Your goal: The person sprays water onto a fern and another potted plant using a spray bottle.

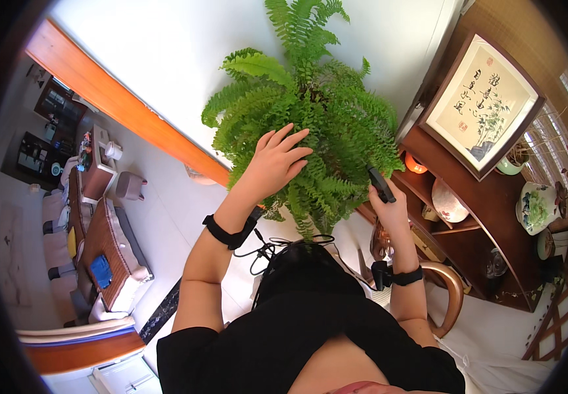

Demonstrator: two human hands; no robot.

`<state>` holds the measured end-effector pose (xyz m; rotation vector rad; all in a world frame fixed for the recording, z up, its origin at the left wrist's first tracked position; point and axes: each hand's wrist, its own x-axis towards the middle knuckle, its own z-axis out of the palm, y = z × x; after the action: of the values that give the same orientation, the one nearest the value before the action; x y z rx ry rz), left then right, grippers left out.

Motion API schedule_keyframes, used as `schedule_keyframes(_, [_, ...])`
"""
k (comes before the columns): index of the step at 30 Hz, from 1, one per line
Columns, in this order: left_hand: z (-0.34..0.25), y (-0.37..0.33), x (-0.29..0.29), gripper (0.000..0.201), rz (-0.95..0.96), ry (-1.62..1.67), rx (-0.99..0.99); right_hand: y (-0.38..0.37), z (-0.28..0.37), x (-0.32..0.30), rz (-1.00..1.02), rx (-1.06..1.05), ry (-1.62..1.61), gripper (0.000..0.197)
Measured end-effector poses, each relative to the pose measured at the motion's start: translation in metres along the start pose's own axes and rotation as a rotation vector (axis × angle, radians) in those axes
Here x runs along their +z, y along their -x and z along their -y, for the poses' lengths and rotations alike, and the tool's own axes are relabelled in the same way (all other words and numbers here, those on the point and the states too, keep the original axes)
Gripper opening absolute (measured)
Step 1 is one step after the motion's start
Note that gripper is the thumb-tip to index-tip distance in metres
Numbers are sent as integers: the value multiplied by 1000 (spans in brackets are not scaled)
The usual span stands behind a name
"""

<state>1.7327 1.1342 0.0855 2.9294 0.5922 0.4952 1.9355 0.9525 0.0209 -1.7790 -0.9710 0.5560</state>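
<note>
A large, bushy green fern [349,134] fills the space in front of me, its fronds spilling down towards my body. My left hand [277,161] lies over the fronds at the fern's left middle, fingers spread and holding nothing. At the fern's lower right edge, my right hand [388,200] is closed around a black-handled tool [380,184]. Whether that tool has blades cannot be told, since its far end is lost against the leaves. The fern's pot is hidden under the foliage. Black straps with small devices sit around both wrists.
On the right, a brown wooden shelf [451,157] carries a framed bamboo picture [484,105], and a floral pot [537,209] stands beyond it. A curved wooden chair arm [453,295] is by my right elbow. Black cables [267,248] hang at my waist. A sofa [123,262] stands far left.
</note>
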Motion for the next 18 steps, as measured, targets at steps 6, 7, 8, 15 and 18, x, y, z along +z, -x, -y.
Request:
schedule_keyframes(6, [-9, -9, -4, 26, 11, -4, 13, -19, 10, -3, -69, -182, -163, 19])
schedule_keyframes(7, [-11, -11, -7, 29, 6, -7, 27, -22, 17, -6, -49, -157, -98, 19])
schedule_keyframes(8, [-13, -15, -10, 32, 1, -9, 43, -25, 24, -9, -52, -158, -100, 19])
schedule_keyframes(15, [40, -76, -25, 56, -212, -192, 136, -48, 73, -20, -107, -385, 171, 28])
schedule_keyframes(18, [72, -96, -23, 60, -275, -222, 58, -56, 99, -27, -220, -248, 141, 34])
